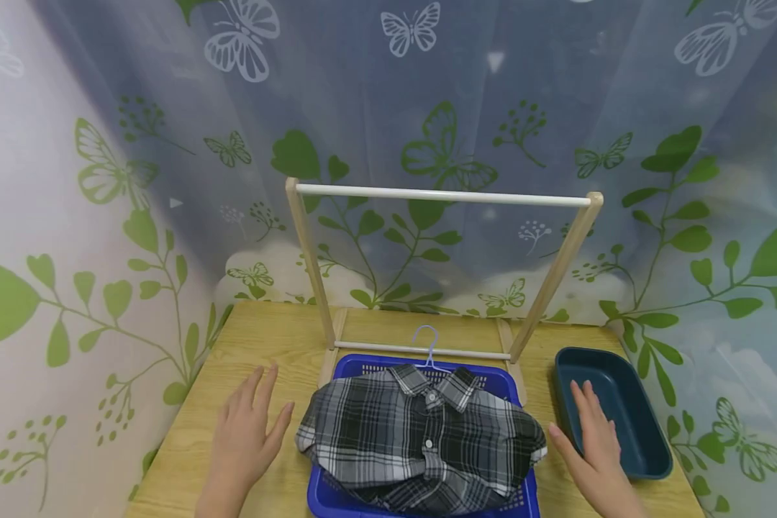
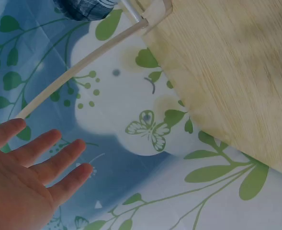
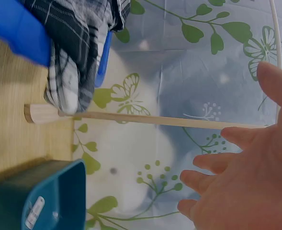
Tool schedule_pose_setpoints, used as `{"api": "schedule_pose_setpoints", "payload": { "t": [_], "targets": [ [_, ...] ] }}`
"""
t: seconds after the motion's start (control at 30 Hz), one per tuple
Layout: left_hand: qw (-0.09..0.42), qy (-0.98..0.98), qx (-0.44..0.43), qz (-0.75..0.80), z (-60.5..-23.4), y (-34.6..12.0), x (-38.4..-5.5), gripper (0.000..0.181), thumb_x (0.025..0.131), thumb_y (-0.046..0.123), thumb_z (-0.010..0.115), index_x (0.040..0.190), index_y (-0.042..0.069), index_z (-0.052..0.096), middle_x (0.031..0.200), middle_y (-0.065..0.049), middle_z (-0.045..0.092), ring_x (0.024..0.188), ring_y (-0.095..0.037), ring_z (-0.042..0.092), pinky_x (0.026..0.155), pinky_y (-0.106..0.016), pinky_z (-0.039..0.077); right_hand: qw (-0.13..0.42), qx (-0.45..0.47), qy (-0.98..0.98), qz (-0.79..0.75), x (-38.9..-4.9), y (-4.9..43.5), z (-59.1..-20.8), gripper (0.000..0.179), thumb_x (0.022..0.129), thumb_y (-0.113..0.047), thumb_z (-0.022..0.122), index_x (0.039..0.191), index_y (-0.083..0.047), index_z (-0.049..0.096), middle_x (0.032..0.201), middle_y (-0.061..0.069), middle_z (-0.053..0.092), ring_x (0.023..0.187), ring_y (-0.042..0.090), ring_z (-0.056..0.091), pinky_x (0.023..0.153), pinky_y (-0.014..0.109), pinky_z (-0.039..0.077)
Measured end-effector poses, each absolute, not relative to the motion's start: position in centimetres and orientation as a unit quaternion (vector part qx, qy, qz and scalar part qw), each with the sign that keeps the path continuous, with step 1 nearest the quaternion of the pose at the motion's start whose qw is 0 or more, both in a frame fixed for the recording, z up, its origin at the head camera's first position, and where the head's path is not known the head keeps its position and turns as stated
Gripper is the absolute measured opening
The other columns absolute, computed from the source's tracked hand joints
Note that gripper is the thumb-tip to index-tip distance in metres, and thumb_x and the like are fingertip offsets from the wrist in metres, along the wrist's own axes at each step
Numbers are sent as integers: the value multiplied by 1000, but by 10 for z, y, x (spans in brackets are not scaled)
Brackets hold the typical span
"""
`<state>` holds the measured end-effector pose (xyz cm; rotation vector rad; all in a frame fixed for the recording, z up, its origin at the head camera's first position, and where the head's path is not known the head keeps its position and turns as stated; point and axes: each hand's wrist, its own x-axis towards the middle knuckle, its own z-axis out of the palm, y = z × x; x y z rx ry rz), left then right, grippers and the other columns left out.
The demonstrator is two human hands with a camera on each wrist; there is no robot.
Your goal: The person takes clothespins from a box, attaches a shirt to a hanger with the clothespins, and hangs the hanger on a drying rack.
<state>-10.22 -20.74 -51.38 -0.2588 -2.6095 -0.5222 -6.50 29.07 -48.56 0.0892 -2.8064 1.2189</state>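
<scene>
A black, grey and white plaid shirt (image 1: 375, 424) lies folded over a blue plastic basket (image 1: 516, 381), its collar toward the rack. Out of the collar rises the hook of a pale lilac hanger (image 1: 431, 345). My left hand (image 1: 249, 424) hovers left of the shirt, fingers spread, holding nothing. To the right of the shirt is my right hand (image 1: 592, 446), also empty, overlapping the teal tub in the head view. Both wrist views show the left hand (image 2: 26, 177) and right hand (image 3: 246, 167) with fingers extended.
Behind the basket stands a small wooden rack (image 1: 563, 273) with a white top rail (image 1: 440, 195) and a lower rail. A teal tub (image 1: 647, 439) sits at the right of the wooden table (image 1: 259, 331). Patterned curtains (image 1: 362, 93) enclose the back and sides.
</scene>
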Motion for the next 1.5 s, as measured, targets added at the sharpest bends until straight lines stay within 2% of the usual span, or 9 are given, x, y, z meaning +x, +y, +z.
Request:
{"api": "schedule_pose_setpoints", "payload": {
  "t": [0.17, 0.33, 0.53, 0.7, 0.97, 1.23, 1.5],
  "targets": [
    [240, -944, -98, -204, -515, -201, -105, 63, 91, 26, 69, 145, 4, 45, 140, -28, 48, 120, -51, 49, 94, -68, 38, 15, 12, -902, 431, -67, 285, -489, 78, 105, -33, 50, 159, -10, -3, 161, 22, -14, 143, 54, -8, 98, 77, -14],
    [244, -940, -102, -215, -521, -193, -108, 62, 90, 24, 69, 143, 2, 47, 137, -29, 50, 116, -52, 53, 89, -68, 41, -5, -8, -891, 454, -70, 281, -493, 79, 105, -38, 48, 159, -10, -3, 162, 21, -14, 143, 53, -8, 97, 81, -3],
    [233, -941, -101, -224, -530, -186, -112, 60, 92, 26, 68, 143, 2, 46, 138, -28, 50, 117, -51, 53, 90, -68, 41, -29, -28, -882, 469, -76, 278, -503, 82, 104, -42, 49, 158, -7, -2, 162, 23, -12, 145, 51, -7, 102, 77, 8],
    [234, -939, -110, -228, -534, -180, -117, 61, 93, 28, 68, 143, 2, 47, 137, -28, 50, 117, -50, 53, 91, -68, 41, -53, -49, -876, 477, -79, 274, -505, 83, 104, -44, 49, 158, -8, -3, 162, 22, -12, 145, 50, -8, 103, 76, 7],
    [229, -939, -120, -227, -537, -172, -123, 59, 94, 28, 66, 144, 2, 47, 137, -27, 51, 118, -49, 53, 90, -67, 43, -49, -52, -865, 497, -82, 269, -508, 82, 104, -43, 48, 158, -6, -2, 162, 24, -7, 146, 49, -4, 105, 75, 9],
    [219, -937, -126, -240, -544, -160, -129, 57, 94, 28, 67, 140, -1, 49, 134, -29, 53, 116, -49, 54, 90, -65, 43, -68, -63, -856, 509, -86, 265, -515, 83, 105, -42, 48, 157, -5, -4, 162, 26, -3, 146, 48, -4, 107, 72, 9],
    [205, -938, -127, -250, -547, -149, -132, 56, 95, 27, 65, 140, -1, 49, 135, -28, 53, 117, -48, 54, 92, -65, 43, -53, -58, -868, 490, -88, 260, -522, 78, 105, -35, 50, 156, 3, 5, 160, 31, 3, 145, 51, 1, 108, 71, 10]
  ]
}}
